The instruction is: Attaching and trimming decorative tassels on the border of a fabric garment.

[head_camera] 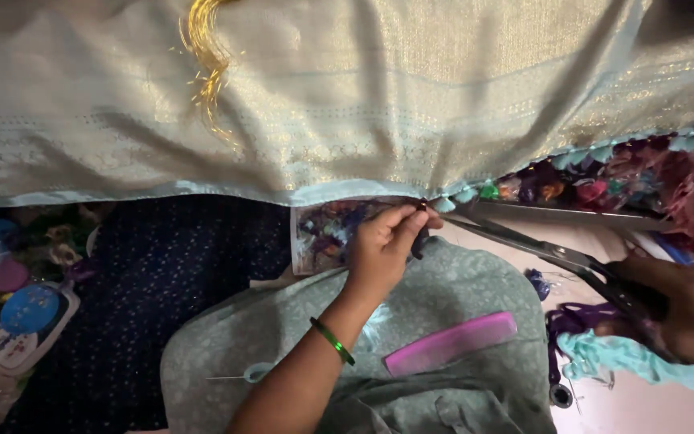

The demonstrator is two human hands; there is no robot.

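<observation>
- The scissors [548, 253] lie with their long axis slanting from the right hand [684, 313], low at the right, up-left to the tips at the hem of the pale green-gold cloth [347, 104].
- The right hand is closed round the scissor handles.
- The left hand [383, 249] pinches a small tassel [421, 210] at that hem, fingers narrow.
- A pink comb [450, 344] lies on the lap, slanting up-right.
- A colourful rectangular card [323, 233] sits just left of the left hand.
</observation>
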